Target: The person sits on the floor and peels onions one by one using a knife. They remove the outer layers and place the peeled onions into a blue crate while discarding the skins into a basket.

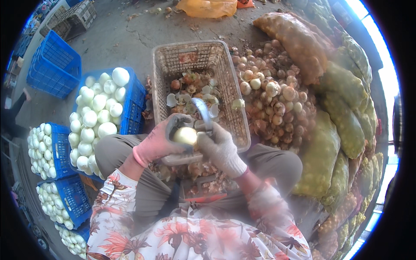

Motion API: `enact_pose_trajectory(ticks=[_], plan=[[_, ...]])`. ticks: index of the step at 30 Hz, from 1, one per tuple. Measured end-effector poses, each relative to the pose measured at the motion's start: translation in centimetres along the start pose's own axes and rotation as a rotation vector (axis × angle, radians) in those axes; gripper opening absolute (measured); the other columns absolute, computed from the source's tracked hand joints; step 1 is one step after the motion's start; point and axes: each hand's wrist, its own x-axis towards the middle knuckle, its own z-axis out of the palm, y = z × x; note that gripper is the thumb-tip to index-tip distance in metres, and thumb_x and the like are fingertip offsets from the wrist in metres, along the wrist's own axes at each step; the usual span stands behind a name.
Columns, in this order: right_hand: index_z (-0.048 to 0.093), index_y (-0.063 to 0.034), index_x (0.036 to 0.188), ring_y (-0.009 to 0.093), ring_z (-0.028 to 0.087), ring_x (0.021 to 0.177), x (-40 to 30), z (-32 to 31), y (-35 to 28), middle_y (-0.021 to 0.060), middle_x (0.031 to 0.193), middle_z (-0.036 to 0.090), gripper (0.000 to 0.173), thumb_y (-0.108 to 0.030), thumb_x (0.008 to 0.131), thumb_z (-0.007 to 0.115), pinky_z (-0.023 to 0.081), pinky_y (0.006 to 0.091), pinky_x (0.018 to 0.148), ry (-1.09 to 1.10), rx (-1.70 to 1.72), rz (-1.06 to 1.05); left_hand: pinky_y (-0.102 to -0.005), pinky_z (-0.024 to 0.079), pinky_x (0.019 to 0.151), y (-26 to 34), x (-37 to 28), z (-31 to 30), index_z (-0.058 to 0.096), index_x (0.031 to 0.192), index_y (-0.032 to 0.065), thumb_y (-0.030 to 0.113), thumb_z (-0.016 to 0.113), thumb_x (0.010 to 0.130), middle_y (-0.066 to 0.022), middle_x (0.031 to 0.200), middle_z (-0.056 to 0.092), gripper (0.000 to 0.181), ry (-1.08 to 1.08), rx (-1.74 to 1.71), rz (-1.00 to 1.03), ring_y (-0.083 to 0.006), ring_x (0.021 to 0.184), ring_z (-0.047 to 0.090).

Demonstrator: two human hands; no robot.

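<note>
My left hand, in a pink glove with dark grey fingers, holds a pale onion over the near end of a dirty plastic crate. My right hand, in a whitish knit glove, grips a knife with a curved blade that points up and away from me. The fingers of that hand are close against the onion's right side; whether they touch it is hard to tell. Inside the crate lie onion skins and peeled-off layers. A pale scrap of onion hangs on the crate's right rim.
A blue crate heaped with peeled white onions stands at my left, more filled crates behind it. Stacked blue crates are farther off. Unpeeled onions pile up at right, beside full mesh sacks.
</note>
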Motion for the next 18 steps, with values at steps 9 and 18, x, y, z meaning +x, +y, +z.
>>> enact_pose_trajectory(ticks=[9, 18], plan=[[0.065, -0.0017, 0.111, 0.012, 0.061, 0.056, 1.2, 0.5, -0.4, 0.006, 0.082, 0.068, 0.017, -0.012, 0.097, 0.062, 0.049, 0.0244, 0.045, 0.051, 0.323, -0.02, -0.0414, 0.047, 0.105, 0.5, 0.3, 1.9, 0.054, 0.136, 0.0083, 0.018, 0.088, 0.071, -0.0147, 0.121, 0.056, 0.074, 0.071, 0.698, 0.256, -0.0321, 0.12, 0.058], [0.058, -0.0035, 0.125, 0.018, 0.062, 0.073, 2.0, -3.4, -2.4, 0.0129, 0.105, 0.065, 0.032, -0.005, 0.094, 0.067, 0.053, 0.0297, 0.067, 0.408, -0.315, -0.508, -0.0329, 0.05, 0.102, 1.8, 0.0, -0.2, 0.051, 0.139, -0.0033, 0.03, 0.083, 0.087, -0.0107, 0.13, 0.062, 0.07, 0.264, -0.467, 0.056, -0.0186, 0.117, 0.061]])
